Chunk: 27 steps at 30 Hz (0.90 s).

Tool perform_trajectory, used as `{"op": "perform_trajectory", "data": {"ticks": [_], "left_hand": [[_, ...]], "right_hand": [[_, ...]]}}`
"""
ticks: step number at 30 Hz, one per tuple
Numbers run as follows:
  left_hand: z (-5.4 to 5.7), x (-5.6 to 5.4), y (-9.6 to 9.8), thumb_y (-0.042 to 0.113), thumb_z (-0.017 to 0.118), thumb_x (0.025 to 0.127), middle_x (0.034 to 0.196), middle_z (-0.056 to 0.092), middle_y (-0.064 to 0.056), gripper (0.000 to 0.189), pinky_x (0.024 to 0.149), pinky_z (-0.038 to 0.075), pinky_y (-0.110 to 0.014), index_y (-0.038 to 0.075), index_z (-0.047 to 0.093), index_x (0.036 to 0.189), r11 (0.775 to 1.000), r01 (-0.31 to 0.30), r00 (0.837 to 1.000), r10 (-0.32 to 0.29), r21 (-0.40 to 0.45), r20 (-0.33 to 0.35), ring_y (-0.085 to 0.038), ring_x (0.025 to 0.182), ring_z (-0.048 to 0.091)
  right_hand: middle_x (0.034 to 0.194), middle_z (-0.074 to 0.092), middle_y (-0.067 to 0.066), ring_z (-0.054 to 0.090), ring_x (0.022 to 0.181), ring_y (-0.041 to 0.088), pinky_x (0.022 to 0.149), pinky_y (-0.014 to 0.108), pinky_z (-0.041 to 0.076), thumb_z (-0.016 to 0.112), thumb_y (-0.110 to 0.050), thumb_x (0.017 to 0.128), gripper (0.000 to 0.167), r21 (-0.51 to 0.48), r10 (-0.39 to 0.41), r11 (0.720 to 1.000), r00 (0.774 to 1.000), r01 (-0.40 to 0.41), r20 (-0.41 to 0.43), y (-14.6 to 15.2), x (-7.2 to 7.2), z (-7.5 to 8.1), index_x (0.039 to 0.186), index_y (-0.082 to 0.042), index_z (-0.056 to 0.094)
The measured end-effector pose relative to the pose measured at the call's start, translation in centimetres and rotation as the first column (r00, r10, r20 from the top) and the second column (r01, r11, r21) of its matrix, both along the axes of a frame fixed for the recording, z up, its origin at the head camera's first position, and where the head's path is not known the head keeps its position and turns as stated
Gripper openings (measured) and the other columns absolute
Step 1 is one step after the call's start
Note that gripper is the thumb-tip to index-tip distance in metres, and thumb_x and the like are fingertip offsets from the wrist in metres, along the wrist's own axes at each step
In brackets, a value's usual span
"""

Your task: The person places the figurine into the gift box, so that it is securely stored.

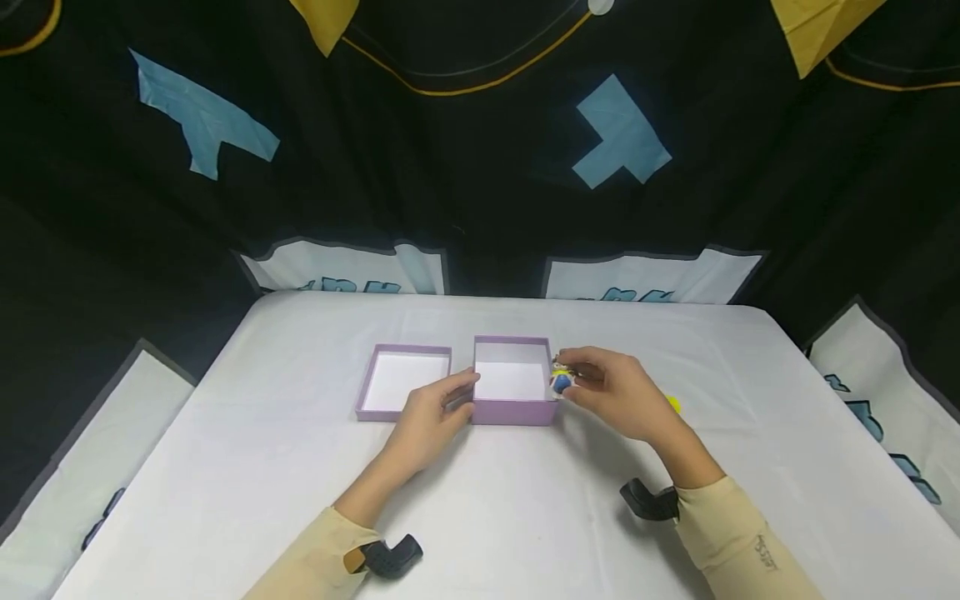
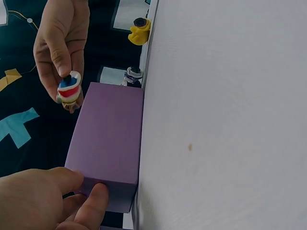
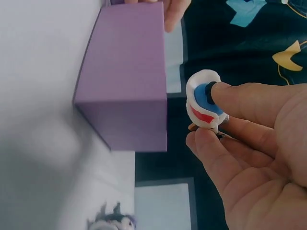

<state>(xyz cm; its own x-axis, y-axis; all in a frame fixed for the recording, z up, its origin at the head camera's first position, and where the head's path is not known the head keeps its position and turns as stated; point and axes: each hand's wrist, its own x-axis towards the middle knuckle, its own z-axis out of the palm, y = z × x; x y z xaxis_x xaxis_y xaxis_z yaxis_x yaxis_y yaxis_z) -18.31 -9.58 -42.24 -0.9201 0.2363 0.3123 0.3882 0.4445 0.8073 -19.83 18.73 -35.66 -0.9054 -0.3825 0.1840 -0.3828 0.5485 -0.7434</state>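
Note:
An open purple box (image 1: 514, 413) with a white inside stands on the white table. My left hand (image 1: 431, 419) rests against its left side, fingertips at the left rim and front corner; in the left wrist view its fingers (image 2: 99, 197) touch the box's end. Just beyond the right wall, my right hand (image 1: 617, 390) pinches a small toy figurine (image 1: 561, 381) between thumb and fingers. The figurine's base shows blue, red and white in the right wrist view, where the figurine (image 3: 201, 98) is held apart from the box.
A shallow purple lid (image 1: 378, 416) with a white inside lies left of the box. A yellow toy duck (image 2: 139, 32) sits right of the box, partly behind my right hand in the head view. Another small figurine (image 2: 133, 75) stands nearer the box. Dark patterned cloth (image 1: 450, 192) hangs behind the table.

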Motion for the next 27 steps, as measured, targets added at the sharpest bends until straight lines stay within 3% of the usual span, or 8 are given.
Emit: {"op": "perform_trajectory", "data": {"ticks": [10, 20, 27], "left_hand": [[0.1, 0.1, -0.1, 0.001, 0.067, 0.09, 0.136, 0.057, -0.007, 0.041, 0.101, 0.048, -0.028, 0.007, 0.061, 0.13, 1.0, -0.014, 1.0, 0.013, -0.016, -0.004, -0.016, 0.119, 0.058], [-0.1, -0.1, -0.1, 0.001, 0.068, 0.09, 0.136, 0.057, -0.008, 0.041, 0.1, 0.048, -0.025, 0.008, 0.062, 0.129, 1.0, -0.014, 1.0, 0.014, -0.02, -0.014, -0.016, 0.118, 0.059], [0.0, -0.1, -0.1, 0.002, 0.067, 0.09, 0.136, 0.057, -0.008, 0.041, 0.102, 0.047, -0.026, 0.008, 0.061, 0.13, 1.0, -0.012, 1.0, 0.012, -0.023, -0.008, -0.015, 0.118, 0.058]], "right_hand": [[0.122, 0.063, 0.007, 0.061, 0.114, 0.019, 0.093, 0.031, 0.054, 0.073, 0.001, 0.084, 0.039, -0.024, 0.045, 0.999, 0.999, -0.045, 0.012, -1.8, -0.3, -0.6, 0.121, -0.002, 0.064], [0.117, 0.065, 0.005, 0.063, 0.111, 0.02, 0.093, 0.031, 0.054, 0.073, -0.003, 0.084, 0.034, 0.026, 0.057, 0.998, 0.998, -0.057, -0.007, -3.5, -1.4, -0.7, 0.118, -0.004, 0.065], [0.117, 0.065, 0.009, 0.063, 0.112, 0.025, 0.095, 0.036, 0.054, 0.074, 0.0, 0.083, 0.036, 0.037, 0.113, 0.993, 0.994, -0.114, 0.009, -5.0, -2.2, -1.0, 0.117, -0.002, 0.065]]}}
